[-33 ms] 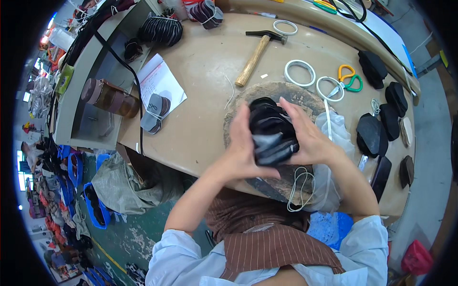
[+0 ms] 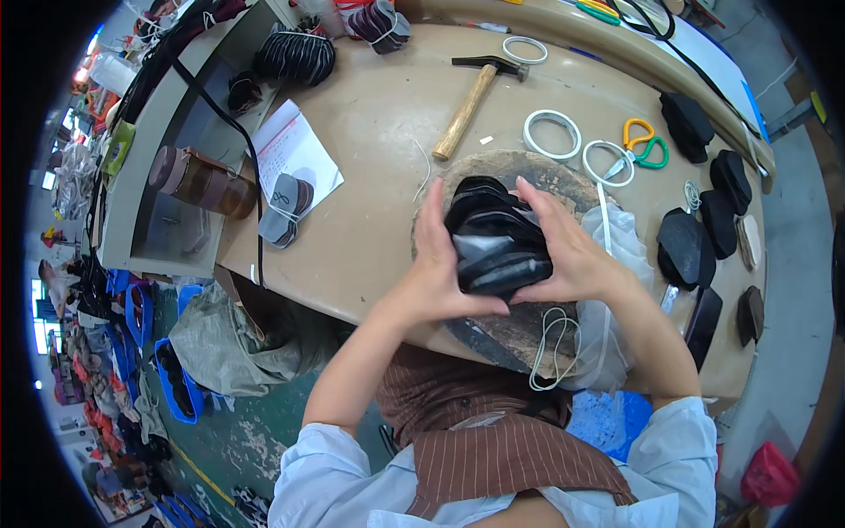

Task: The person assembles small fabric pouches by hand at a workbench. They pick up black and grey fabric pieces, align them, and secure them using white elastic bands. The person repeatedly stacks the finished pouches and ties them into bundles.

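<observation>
Between my two hands is a thick stack of dark, curved, flat pieces [image 2: 497, 238], mostly black with some greyish edges. My left hand [image 2: 433, 260] presses on its left side, thumb along the near edge. On the right side my right hand [image 2: 568, 242] grips it with the fingers spread along the far edge. The stack is held over a round wooden block [image 2: 519, 167], which it partly hides. Loops of pale elastic cord [image 2: 554, 348] lie on the block's near right part, beside a clear plastic bag [image 2: 607, 343].
A hammer [image 2: 466, 110], white tape rolls [image 2: 553, 134] and scissors [image 2: 647, 145] lie beyond the block. Several black bundles [image 2: 687, 251] line the right side. To the left are a paper sheet [image 2: 295, 145], a tied grey bundle [image 2: 286, 211] and a brown bottle [image 2: 207, 183].
My left hand has shifted slightly to the left, and the stack has spread wider and tilted between my hands. My right hand stays almost in place.
</observation>
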### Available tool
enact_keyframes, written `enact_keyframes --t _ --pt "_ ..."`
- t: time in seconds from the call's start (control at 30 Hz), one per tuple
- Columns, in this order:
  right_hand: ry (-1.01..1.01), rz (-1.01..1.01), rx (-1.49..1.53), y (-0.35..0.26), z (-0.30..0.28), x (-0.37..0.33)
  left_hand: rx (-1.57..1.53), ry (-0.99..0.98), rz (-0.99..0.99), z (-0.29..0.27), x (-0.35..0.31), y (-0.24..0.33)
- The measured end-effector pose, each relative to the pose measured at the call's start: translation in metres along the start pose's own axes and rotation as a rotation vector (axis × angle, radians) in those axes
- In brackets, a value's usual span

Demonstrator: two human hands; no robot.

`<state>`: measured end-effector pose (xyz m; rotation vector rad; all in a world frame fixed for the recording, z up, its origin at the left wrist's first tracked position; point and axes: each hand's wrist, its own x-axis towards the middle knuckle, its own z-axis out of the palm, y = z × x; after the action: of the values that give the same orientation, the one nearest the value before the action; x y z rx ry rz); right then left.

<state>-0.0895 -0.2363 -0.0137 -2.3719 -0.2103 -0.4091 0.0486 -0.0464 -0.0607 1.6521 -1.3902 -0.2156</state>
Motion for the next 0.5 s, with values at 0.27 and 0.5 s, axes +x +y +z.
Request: enact_keyframes --t 0.27,0.5 --pt "0.005 -0.064 -0.038 -0.003 -0.001 0.003 -0.139 -0.067 0.055 0.0 -0.006 0.008" --pt "-0.003 -0.039 0.023 -0.002 0.0 0.002 -0.133 -0.054 0.016 0.023 -0.005 0.013"
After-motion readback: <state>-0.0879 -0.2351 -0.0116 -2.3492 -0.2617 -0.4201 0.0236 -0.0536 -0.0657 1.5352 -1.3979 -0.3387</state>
